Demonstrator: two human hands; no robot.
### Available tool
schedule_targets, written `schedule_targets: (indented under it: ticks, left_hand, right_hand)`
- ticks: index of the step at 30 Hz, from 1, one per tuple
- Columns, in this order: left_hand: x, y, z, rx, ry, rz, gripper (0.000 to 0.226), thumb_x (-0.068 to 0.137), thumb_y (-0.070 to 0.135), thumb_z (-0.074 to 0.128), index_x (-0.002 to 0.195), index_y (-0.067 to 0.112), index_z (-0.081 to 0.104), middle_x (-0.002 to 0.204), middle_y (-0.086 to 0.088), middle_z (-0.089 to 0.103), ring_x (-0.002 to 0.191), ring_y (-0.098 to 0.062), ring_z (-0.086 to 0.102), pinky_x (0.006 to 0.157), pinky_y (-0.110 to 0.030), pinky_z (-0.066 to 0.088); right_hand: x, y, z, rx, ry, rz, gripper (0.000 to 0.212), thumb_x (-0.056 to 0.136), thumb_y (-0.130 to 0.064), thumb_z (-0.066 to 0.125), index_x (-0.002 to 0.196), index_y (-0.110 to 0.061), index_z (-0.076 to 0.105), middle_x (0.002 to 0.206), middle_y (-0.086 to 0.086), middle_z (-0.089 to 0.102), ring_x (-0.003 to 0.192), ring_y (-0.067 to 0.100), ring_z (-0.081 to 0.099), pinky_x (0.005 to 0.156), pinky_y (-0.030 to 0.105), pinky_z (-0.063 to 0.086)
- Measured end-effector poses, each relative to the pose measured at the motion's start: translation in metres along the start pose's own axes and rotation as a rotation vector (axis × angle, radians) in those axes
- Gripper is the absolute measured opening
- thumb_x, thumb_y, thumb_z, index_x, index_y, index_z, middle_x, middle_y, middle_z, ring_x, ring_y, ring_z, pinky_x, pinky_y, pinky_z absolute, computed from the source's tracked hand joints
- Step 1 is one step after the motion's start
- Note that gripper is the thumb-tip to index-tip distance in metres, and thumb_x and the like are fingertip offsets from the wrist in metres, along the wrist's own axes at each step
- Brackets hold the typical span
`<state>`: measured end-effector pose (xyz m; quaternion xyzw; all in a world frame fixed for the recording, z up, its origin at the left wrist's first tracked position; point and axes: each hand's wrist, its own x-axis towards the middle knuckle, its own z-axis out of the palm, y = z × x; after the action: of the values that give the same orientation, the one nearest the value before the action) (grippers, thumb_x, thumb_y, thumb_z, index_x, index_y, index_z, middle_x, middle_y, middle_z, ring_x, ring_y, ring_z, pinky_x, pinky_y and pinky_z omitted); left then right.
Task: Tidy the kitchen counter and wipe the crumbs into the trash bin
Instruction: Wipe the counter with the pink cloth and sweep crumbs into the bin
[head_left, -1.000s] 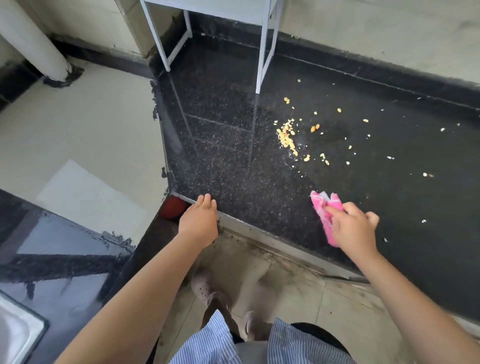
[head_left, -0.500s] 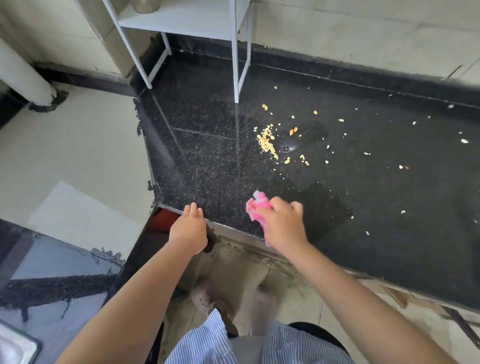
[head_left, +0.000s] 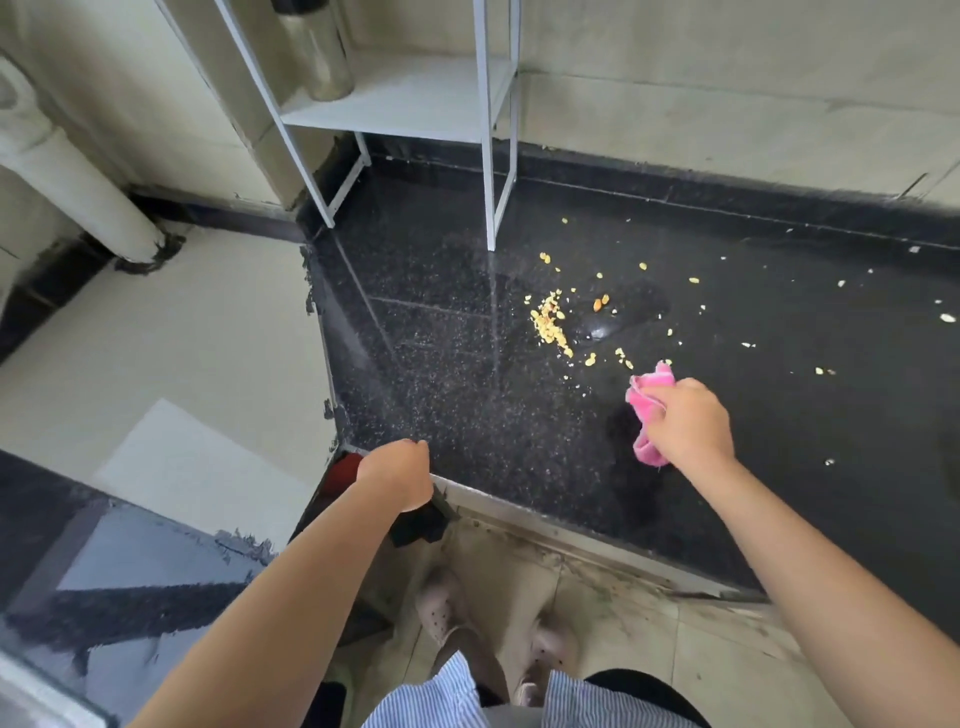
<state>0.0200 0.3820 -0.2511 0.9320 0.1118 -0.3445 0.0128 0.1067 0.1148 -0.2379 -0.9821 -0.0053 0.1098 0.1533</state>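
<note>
Your black speckled worktop (head_left: 519, 441) fills the middle and right of the view, its metal-edged front rim running from near your left hand down toward the right. A pale wall stands behind it, and a white metal rack (head_left: 415, 98) sits on the worktop's back left corner with a steel bottle (head_left: 317, 52) on its shelf. To the left lies a lower cream surface with a white pipe (head_left: 78, 192) rising from it.

Your left hand (head_left: 397, 475) rests at the worktop's front left corner, fingers curled down over the rim; whether they actually clamp the edge you cannot tell from here. A red thing (head_left: 345, 470) shows just beside that hand, below the corner, too hidden to name.

Your right hand (head_left: 691, 423) is out over the worktop, fingers clenched around a bunched pink cloth (head_left: 649, 402), which sticks out above and below your fist.

The yellow crumbs (head_left: 550, 322) lie on the worktop just beyond the cloth, thickest in one small heap, with loose bits scattered to the right. A wet smear (head_left: 602, 327) sits beside the heap.
</note>
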Motion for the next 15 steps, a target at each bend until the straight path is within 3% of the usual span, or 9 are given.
schedule_targets:
  ticks: [2,6,8,11,15]
  left_hand:
    - [0.006,-0.006,-0.006,-0.088,0.057,-0.011,0.045,0.099,0.020,0.034,0.143,0.010,0.034,0.143,-0.008,0.045,0.129,-0.025,0.046,0.102,-0.033,0.041]
    - [0.018,-0.014,-0.015,-0.184,0.156,-0.044,0.040,0.099,0.019,0.035,0.138,0.012,0.043,0.140,-0.004,0.048,0.127,-0.022,0.048,0.103,-0.030,0.040]
    - [0.031,-0.017,-0.025,-0.174,0.170,-0.054,0.034,0.097,0.013,0.037,0.126,0.010,0.055,0.131,-0.005,0.055,0.120,-0.022,0.054,0.098,-0.029,0.044]
    - [0.048,-0.023,-0.043,-0.174,0.189,-0.061,0.030,0.093,0.005,0.038,0.109,0.004,0.064,0.117,-0.010,0.061,0.108,-0.026,0.059,0.089,-0.032,0.049]
    - [0.069,-0.028,-0.062,-0.205,0.286,-0.016,0.022,0.094,0.011,0.045,0.104,0.005,0.064,0.113,-0.007,0.061,0.105,-0.024,0.058,0.084,-0.032,0.049]
  right_hand:
    - [-0.006,-0.033,-0.007,0.056,0.024,-0.159,0.036,0.096,-0.019,0.040,0.129,-0.024,0.054,0.109,0.012,0.054,0.088,0.023,0.051,0.076,0.027,0.040]
    - [0.000,-0.101,0.003,0.023,-0.027,-0.342,0.050,0.088,-0.015,0.057,0.135,-0.029,0.045,0.121,0.007,0.050,0.108,0.027,0.048,0.093,0.033,0.041]
    - [0.015,-0.129,0.023,-0.028,-0.046,-0.373,0.059,0.084,-0.012,0.062,0.138,-0.025,0.042,0.123,0.007,0.048,0.111,0.026,0.046,0.096,0.033,0.034]
    - [0.039,-0.158,0.052,-0.101,-0.016,-0.352,0.055,0.084,-0.011,0.061,0.135,-0.018,0.043,0.123,0.007,0.047,0.114,0.024,0.046,0.096,0.034,0.031]
    - [0.052,-0.149,0.067,-0.158,-0.051,-0.249,0.052,0.081,-0.017,0.067,0.130,-0.016,0.048,0.116,0.007,0.052,0.108,0.024,0.051,0.094,0.037,0.034]
